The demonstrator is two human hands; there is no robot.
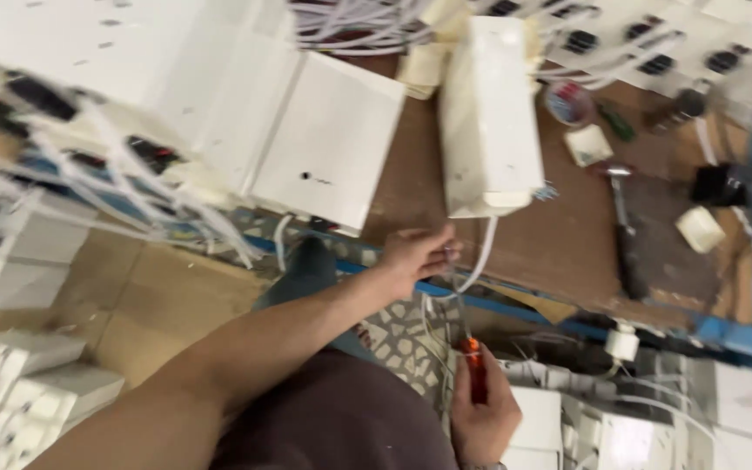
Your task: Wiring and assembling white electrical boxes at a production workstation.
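My left hand [417,255] reaches forward to the edge of the brown workbench [567,252] and pinches a white cable [483,252] that hangs from a long white power strip [489,113] lying on the bench. My right hand [480,418] is low, near my lap, closed around a screwdriver with an orange handle [474,365], its shaft pointing up toward the cable. The frame is blurred by motion.
White panels [328,139] and strips with black sockets [646,43] cover the bench's back. A hammer [624,226], tape roll [567,103] and small white blocks [587,144] lie at right. More white strips [19,383] are stacked at lower left, over a patterned floor [402,335].
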